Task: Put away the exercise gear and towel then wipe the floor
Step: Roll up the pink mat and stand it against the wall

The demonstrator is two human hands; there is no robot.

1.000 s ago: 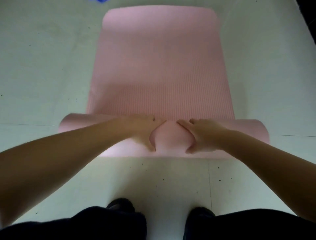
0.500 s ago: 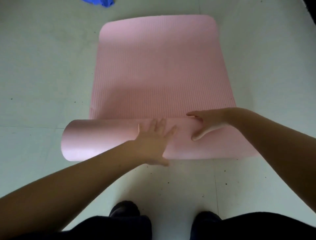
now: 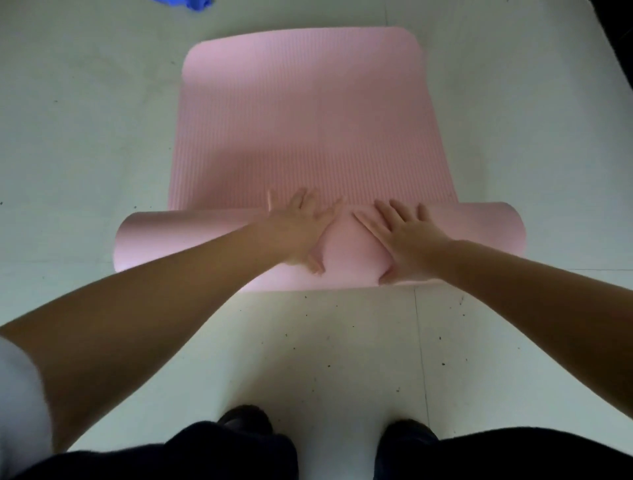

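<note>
Both my hands lie flat, fingers spread, left hand [image 3: 301,233] and right hand [image 3: 400,240] pressing mid-roll of pink yoga mat [image 3: 308,113]. Push evenly; keep roll ends square.

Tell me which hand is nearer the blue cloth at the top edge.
Left. The left hand presses the mat roll below the blue cloth; the right hand presses it farther right.

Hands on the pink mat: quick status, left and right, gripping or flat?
Left hand: open, fingers spread, pressing flat on the rolled part of the pink mat.
Right hand: open, fingers spread, pressing flat on the roll.
</note>
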